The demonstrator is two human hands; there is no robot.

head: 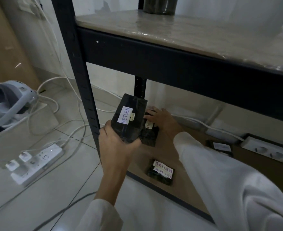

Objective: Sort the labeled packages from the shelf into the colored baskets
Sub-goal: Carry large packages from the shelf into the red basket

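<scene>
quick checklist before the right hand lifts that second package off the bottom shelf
1. Left hand has a firm grip on the package labeled RETURN: ok, fingers wrap its lower end.
2. Right hand is on the second package: ok, it rests on the far end, not yet closed around it.
3. Second package's label readable: not ok, only partly visible behind the held one.
4. Lift path past the black post: ok, the post stands behind it.
5. Other packages left on the shelf: ok, one labeled Return sits nearer, apart.
6. Colored baskets located: cannot tell, none in view.
</scene>
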